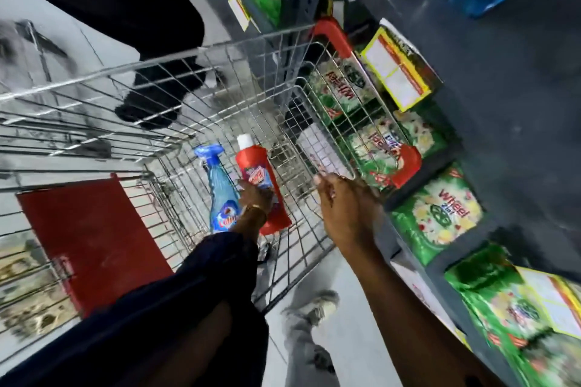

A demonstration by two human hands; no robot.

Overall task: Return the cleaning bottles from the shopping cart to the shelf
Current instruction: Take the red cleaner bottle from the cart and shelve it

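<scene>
The left hand (254,195) is down in the cart (201,78), fingers closing on the red bottle (262,176); the blue bottle (220,192) lies beside it at 9 o'clock; the right hand (342,204), fingers loose, rests on the rim; next, lift the red bottle out toward the shelf (490,122) at 3 o'clock.

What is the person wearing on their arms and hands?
The left arm has a dark navy sleeve reaching down to the wrist, with a thin gold-coloured bangle just past the cuff. The right arm is bare, with no sleeve showing. The left hand and the right hand wear no gloves. The picture is too blurry to tell about rings.
</scene>
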